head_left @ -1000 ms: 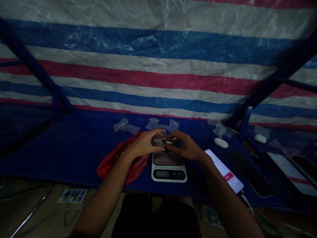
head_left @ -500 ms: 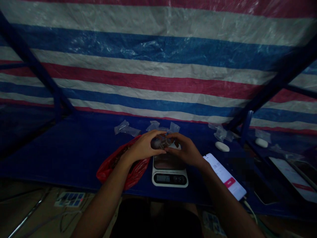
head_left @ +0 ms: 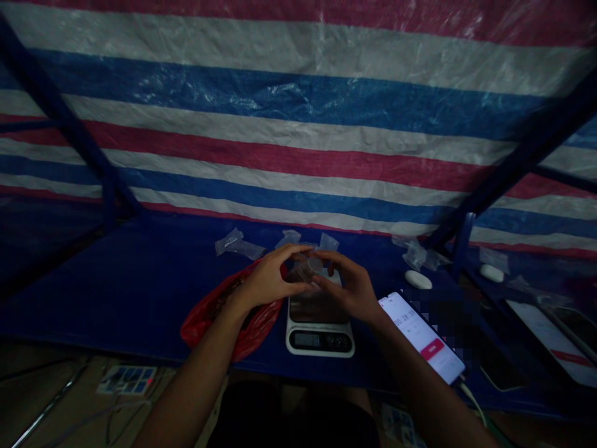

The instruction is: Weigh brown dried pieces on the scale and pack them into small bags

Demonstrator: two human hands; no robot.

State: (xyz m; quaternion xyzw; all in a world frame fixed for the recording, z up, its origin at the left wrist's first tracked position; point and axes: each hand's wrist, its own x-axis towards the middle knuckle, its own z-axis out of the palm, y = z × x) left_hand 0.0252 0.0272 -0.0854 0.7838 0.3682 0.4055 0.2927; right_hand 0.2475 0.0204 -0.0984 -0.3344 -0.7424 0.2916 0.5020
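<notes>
- The left hand [head_left: 268,281] and right hand [head_left: 347,289] both grasp a small clear plastic item [head_left: 308,269], held just above the digital scale [head_left: 319,341].
- Clear plastic bags [head_left: 233,244] lie beyond; a red plastic bag [head_left: 233,317] sits beside the scale.

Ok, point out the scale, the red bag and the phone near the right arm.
Kitchen scale [head_left: 319,341], head view, front panel.
Red plastic bag [head_left: 256,330], head view, right side.
Phone [head_left: 422,336], head view, lit screen.

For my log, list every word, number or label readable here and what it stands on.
Scale display: digits lit, too dim and blurred to read.
Phone screen: a line of characters, too small to read.
Pink button on that screen: too small to read.
Second phone screen: too blurred to read.
</notes>
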